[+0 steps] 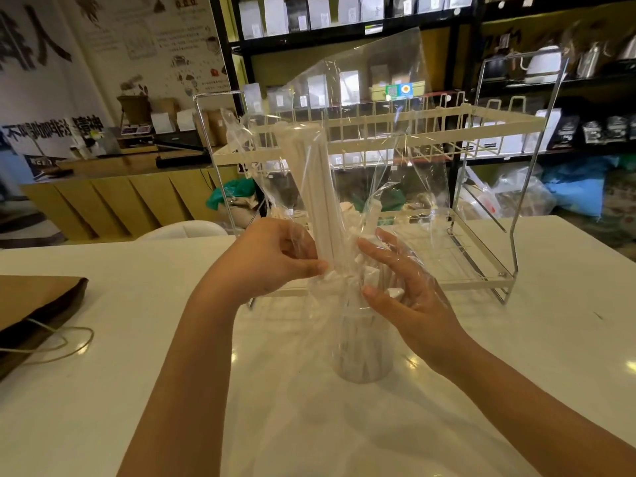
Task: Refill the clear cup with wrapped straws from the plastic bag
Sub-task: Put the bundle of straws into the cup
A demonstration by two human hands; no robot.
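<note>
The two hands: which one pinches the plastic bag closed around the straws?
The left hand: its thumb and fingers pinch the plastic bag beside the wrapped straws. The right hand is open, its fingers spread, above the clear cup.

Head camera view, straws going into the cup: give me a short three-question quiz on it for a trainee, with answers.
1. True or false: the clear cup lies tipped on its side on the white table.
2. Which hand pinches the plastic bag against the bundle of wrapped straws? A) left hand B) right hand C) neither
3. Fill in: behind the hands stands a two-tier wire ____, and a brown paper ____ lies at the table's left edge.

Key
1. False: it stands upright, already holding straws.
2. A. The right hand is open, fingers spread against the bag above the cup.
3. rack; bag
</note>
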